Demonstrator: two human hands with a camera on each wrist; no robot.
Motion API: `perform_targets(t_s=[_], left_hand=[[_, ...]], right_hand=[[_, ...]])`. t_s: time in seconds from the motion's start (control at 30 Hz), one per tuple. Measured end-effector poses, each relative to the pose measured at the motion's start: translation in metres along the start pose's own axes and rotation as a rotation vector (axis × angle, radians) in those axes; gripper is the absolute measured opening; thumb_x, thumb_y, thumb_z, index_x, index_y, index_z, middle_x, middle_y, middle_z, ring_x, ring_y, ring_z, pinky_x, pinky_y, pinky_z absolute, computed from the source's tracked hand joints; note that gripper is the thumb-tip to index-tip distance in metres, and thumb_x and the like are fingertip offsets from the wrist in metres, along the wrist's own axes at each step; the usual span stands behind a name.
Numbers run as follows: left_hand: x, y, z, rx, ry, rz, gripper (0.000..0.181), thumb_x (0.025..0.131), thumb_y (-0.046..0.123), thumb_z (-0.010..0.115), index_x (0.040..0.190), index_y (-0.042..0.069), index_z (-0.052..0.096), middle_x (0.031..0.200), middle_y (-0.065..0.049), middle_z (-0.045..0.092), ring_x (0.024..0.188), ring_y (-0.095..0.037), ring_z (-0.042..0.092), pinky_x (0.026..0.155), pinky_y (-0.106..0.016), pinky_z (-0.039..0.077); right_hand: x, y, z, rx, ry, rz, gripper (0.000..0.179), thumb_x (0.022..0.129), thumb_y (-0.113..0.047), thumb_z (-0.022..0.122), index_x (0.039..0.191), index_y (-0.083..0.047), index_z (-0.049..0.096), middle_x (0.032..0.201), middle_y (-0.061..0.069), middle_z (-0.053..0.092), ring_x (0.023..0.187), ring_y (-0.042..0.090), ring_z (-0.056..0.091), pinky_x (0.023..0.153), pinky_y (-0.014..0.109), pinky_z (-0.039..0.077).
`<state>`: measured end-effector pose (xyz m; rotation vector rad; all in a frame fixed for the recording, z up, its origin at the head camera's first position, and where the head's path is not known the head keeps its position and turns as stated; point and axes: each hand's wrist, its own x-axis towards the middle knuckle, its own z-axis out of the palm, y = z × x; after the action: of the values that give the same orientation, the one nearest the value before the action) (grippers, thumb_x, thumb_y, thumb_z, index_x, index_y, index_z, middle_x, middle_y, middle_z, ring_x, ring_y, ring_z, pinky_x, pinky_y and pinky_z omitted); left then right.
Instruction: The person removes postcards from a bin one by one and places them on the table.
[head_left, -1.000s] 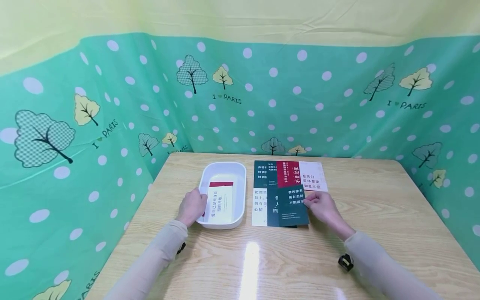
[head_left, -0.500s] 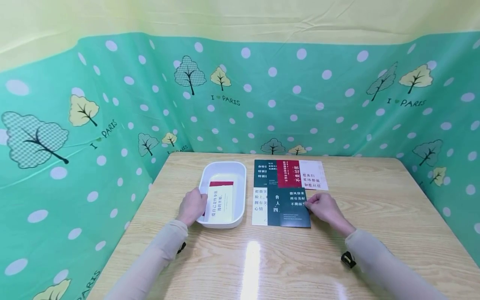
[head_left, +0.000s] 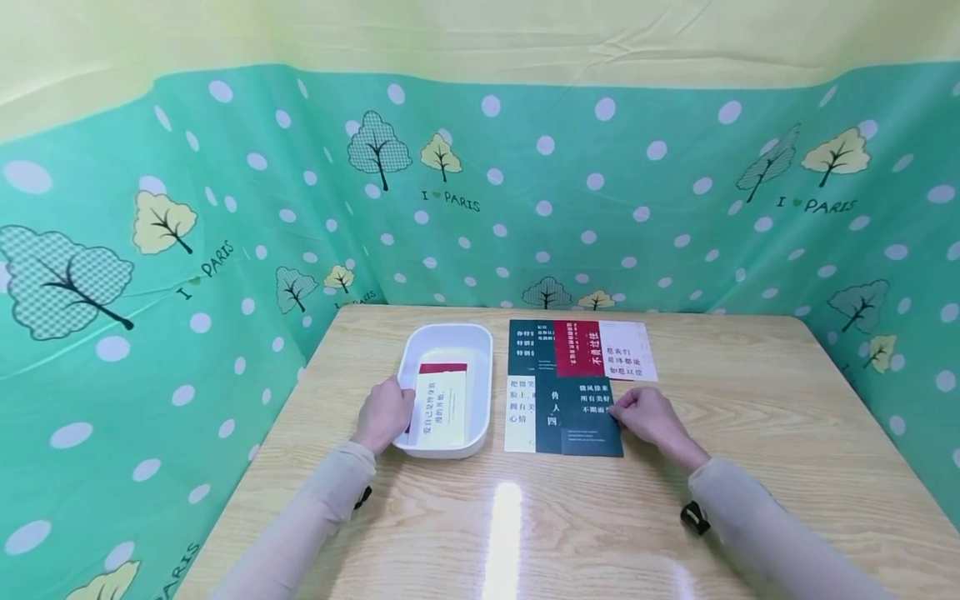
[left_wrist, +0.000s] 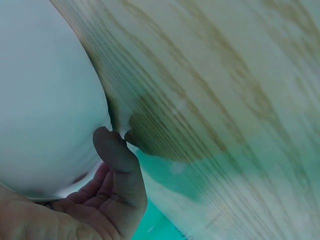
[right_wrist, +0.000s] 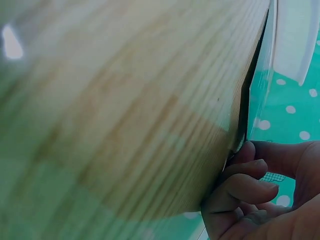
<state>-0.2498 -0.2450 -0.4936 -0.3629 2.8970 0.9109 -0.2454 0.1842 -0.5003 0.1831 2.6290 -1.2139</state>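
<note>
My left hand (head_left: pixel 385 412) grips the near left side of a white plastic tub (head_left: pixel 452 452). Inside the tub a white printed card (head_left: pixel 442 408) lies over a red one (head_left: pixel 441 367). The left wrist view has the thumb of that hand (left_wrist: pixel 120 175) against the tub's outer wall (left_wrist: pixel 50 100). With thumb and fingertips my right hand (head_left: pixel 651 419) pinches the right edge of a dark green card (head_left: pixel 591 421), which overlaps another dark card (head_left: pixel 551 437) on its left. In the right wrist view, that hand (right_wrist: pixel 250 195) has its fingers curled by the card's edge.
Behind lie a dark green card (head_left: pixel 528 362), a red card (head_left: pixel 576 354) and a white card (head_left: pixel 630 350). A white card (head_left: pixel 519 425) sits at the front left of the group. The wooden table (head_left: pixel 420 533) meets a polka-dot curtain (head_left: pixel 465 233) at back and sides.
The dark green card in my right hand has shifted slightly right and down, uncovering more of the dark card and the red card. The left hand and tub stay put.
</note>
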Motion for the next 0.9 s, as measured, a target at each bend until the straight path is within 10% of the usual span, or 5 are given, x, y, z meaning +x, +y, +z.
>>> perform_targets(t_s=[0.9], left_hand=[[0.0014, -0.0014, 0.0017, -0.003, 0.006, 0.008, 0.032, 0.107, 0.018, 0.048, 0.118, -0.009, 0.059, 0.084, -0.014, 0.063, 0.069, -0.024, 0.064, 0.055, -0.032, 0.054]], right_hand=[[0.0031, 0.0037, -0.0001, -0.079, 0.005, -0.045, 0.019, 0.097, -0.015, 0.074, 0.097, 0.0, 0.062, 0.091, 0.013, 0.064, 0.08, 0.025, 0.058, 0.067, 0.032, 0.046]])
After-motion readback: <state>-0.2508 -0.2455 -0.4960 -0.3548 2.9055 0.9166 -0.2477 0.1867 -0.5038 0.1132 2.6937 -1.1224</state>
